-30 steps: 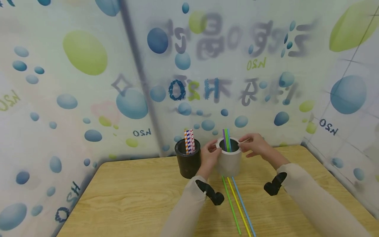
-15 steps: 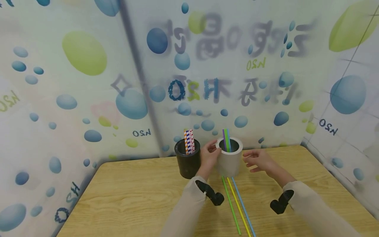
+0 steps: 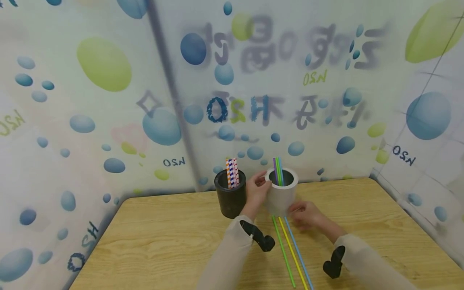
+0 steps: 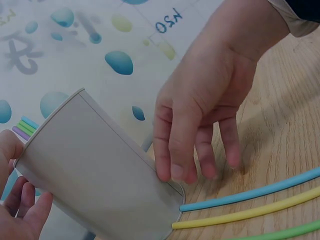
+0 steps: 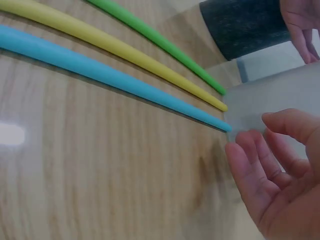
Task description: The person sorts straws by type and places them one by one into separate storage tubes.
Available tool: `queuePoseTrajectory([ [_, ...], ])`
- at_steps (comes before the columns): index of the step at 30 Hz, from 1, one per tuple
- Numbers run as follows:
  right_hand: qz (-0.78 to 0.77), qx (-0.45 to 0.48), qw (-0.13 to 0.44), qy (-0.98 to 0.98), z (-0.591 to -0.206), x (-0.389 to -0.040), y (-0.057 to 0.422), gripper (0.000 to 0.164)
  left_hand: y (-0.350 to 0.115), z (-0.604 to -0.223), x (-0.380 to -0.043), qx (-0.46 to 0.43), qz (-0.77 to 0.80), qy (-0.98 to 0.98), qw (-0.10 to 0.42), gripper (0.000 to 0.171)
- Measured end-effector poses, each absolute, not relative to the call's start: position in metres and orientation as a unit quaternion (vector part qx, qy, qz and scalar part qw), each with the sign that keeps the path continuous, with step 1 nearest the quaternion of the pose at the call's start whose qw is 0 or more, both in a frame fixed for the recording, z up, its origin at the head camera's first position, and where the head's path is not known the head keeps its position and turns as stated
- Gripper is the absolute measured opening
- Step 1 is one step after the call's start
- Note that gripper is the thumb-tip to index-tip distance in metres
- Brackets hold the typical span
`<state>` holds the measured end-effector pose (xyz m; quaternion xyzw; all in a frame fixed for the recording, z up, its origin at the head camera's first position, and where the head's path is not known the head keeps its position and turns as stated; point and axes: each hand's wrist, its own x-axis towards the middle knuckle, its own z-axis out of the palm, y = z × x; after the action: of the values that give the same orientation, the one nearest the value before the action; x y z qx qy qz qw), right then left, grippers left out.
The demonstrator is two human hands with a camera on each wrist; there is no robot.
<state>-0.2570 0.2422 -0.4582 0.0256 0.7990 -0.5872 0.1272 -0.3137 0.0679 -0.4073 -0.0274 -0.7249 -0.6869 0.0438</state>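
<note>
My left hand (image 3: 256, 193) grips the upper left side of a light grey cup (image 3: 280, 201), thumb at the rim. Several plain straws (image 3: 277, 171) in purple, green and blue stand inside that cup. Beside its lower right side, my right hand (image 3: 307, 215) holds nothing, its fingers relaxed and pointing down near the base in the left wrist view. Three long straws lie side by side on the table with their far ends at the cup's base: a green straw (image 3: 284, 251), a yellow straw (image 3: 292, 251) and a blue straw (image 5: 110, 77), the blue one nearest my right hand.
Just left of my left hand stands a black cup (image 3: 230, 203) holding several patterned paper straws (image 3: 232, 173). The wooden table (image 3: 163, 241) ends against a wall covering (image 3: 163, 80) printed with bubbles.
My right hand has let go of the grey cup's rim, drawn off to the right, then moved down to beside the cup's base. My left hand has stayed at the rim.
</note>
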Motion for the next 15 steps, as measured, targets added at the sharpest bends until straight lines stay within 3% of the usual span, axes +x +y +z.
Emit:
queuePoseTrajectory([
  [15,-0.572,0.049,0.126,0.809,-0.479,-0.253,0.233,0.025,0.067,-0.408,-0.314,-0.026,-0.689,-0.723,0.037,0.036],
])
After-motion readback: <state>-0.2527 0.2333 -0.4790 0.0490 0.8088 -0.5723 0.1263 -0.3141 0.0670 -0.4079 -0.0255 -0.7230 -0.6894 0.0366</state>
